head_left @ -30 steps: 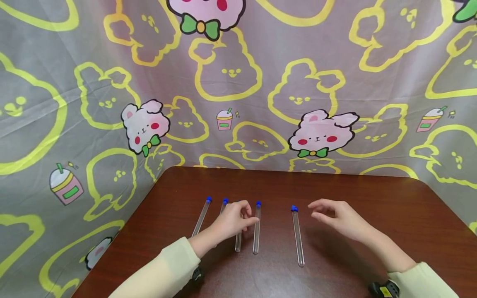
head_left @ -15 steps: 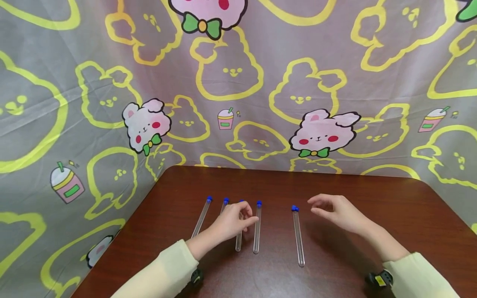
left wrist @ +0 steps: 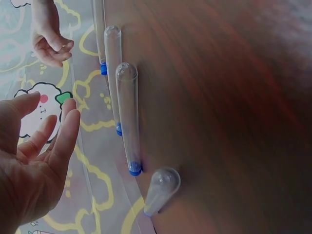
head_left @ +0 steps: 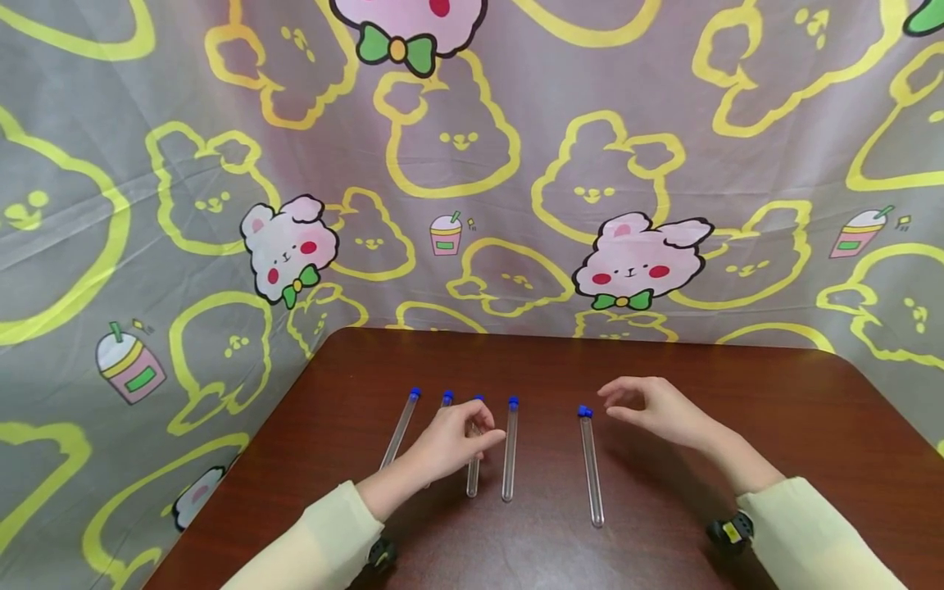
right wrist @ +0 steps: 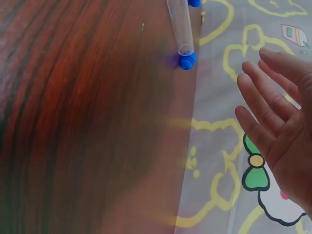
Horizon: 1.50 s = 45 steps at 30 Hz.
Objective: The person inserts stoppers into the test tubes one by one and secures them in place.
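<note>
Several clear test tubes with blue caps lie on the brown table. My left hand (head_left: 450, 442) hovers over the left group, fingers loosely bent with nothing between them. It partly covers two tubes, including one test tube (head_left: 473, 479) below its fingertips; another test tube (head_left: 509, 451) lies just right of its thumb. Apart from these, the rightmost test tube (head_left: 592, 475) lies by itself, and its blue cap (right wrist: 186, 61) looks slightly askew at the mouth. Right of that cap, my right hand (head_left: 664, 414) is held in the air, fingers loosely bent and holding nothing.
The dark brown table (head_left: 708, 369) ends at a patterned cloth backdrop (head_left: 516, 164) behind and at the left. At the far left of the row lies another test tube (head_left: 400, 430). A small black device (head_left: 730, 533) sits at the right wrist.
My right hand has drifted left and slightly up, nearer the rightmost test tube's cap. My left hand has shifted a little to the left. The test tubes have stayed in place.
</note>
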### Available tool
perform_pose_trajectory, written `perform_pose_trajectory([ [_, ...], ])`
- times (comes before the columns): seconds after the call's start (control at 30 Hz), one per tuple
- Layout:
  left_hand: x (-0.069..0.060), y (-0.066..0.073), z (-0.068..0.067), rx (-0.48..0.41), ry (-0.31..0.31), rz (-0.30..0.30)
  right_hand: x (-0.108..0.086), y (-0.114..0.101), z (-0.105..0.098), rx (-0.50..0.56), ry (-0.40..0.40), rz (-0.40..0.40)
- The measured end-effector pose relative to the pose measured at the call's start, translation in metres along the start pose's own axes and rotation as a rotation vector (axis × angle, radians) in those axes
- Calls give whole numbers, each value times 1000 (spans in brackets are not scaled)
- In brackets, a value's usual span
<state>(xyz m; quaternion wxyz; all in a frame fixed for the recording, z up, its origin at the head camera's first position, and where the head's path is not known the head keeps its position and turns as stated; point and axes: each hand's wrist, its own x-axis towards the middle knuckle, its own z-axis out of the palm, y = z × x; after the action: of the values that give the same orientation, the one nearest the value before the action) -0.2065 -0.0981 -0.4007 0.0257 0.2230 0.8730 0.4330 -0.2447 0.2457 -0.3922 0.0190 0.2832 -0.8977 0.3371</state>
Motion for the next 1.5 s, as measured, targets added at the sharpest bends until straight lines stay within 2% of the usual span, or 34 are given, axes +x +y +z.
perform_pose_trajectory([
  [0.27,-8,-4,-6,-19,0,8,16,7,13,43,-46,2],
  [0.47,-13,-5,-9,-20,-4,-11,25,15,22,42,-61,-13],
  [1.03,-25,-13,-13,-26,11,-29,36,28,36,40,-120,-8],
  [1.3,-27,-11,-13,-38,-3,-36,41,32,41,19,-110,-46],
  [1.5,-27,-9,-12,-53,-21,-36,43,32,42,-4,-104,-15],
])
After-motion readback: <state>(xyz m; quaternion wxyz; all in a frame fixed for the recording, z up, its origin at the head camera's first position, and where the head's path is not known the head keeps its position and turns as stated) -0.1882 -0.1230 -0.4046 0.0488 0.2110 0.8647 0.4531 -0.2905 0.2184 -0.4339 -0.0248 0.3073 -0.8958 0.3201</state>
